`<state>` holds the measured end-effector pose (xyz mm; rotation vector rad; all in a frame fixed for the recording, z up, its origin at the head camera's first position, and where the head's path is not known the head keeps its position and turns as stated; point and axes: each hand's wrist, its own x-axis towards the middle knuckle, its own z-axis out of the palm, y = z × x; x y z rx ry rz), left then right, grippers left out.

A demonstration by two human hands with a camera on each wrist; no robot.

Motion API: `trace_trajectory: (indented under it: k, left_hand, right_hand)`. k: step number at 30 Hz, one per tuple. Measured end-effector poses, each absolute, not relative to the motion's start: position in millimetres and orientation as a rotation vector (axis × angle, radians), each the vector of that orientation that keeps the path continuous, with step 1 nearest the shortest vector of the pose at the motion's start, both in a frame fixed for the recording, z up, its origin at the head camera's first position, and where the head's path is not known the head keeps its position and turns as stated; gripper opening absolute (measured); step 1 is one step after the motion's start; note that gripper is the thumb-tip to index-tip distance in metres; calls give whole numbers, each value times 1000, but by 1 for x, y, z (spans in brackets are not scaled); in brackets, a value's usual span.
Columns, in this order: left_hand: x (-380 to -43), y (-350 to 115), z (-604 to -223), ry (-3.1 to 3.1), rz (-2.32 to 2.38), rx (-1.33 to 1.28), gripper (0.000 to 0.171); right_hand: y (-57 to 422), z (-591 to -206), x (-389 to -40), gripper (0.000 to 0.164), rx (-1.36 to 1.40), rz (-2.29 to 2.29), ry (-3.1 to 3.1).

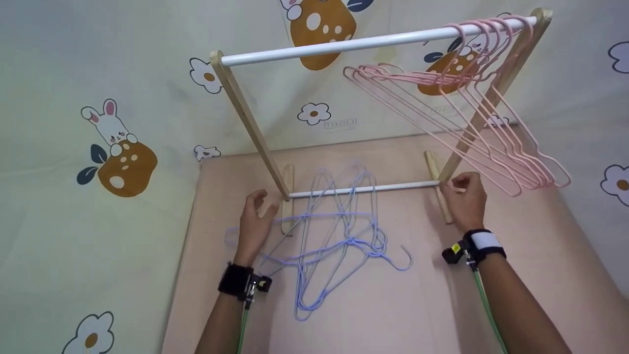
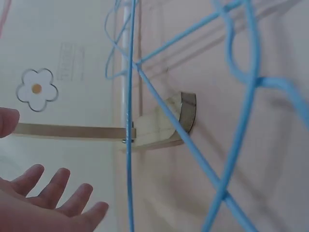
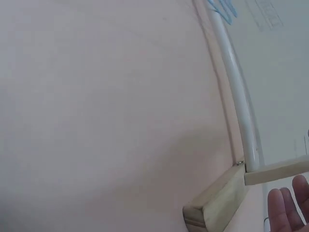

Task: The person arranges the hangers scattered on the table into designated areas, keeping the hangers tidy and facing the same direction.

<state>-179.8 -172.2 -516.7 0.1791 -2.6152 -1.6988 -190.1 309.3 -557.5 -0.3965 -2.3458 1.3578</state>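
A small garment rack has a white top bar (image 1: 339, 45), a white lower bar (image 1: 408, 187) and wooden side posts. My left hand (image 1: 254, 226) is beside the foot of the left post (image 1: 253, 128), with its fingers loosely bent and nothing in them; the left wrist view shows them spread. My right hand (image 1: 467, 204) is by the base of the right post (image 1: 459, 152), fingers relaxed; I cannot tell whether they touch the wood. Several blue wire hangers (image 1: 378, 254) lie tangled between the hands, partly over the lower bar. Several pink hangers (image 1: 437, 78) hang at the top bar's right end.
The rack stands on a pale pink surface (image 1: 383, 314), on wooden feet (image 3: 224, 198). Behind it and to the left is a patterned wall covering (image 1: 147, 64) with rabbits and flowers. Both wrists wear black straps with small cameras and green cables.
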Motion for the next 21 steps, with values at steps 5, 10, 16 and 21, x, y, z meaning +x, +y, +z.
trace_trajectory:
  k: [5,10,16,21]
  left_hand:
    - [-149,-154,-516,-2730,-1487,68,49]
    - [-136,-129,-528,-2848,-1146,-317,48]
    - [-122,-106,-542,-2894,-834,-682,51]
    - [-111,-92,-548,-2973,-731,-741,50]
  right_hand:
    - [319,-554,-202,60,-391,1620,-2325]
    - [325,-533,-215,74,-311,1787,-2507]
    - [331,-523,-234,63,-101,1958,-2523]
    - [341,-535,-248,61,64,1945,-2615]
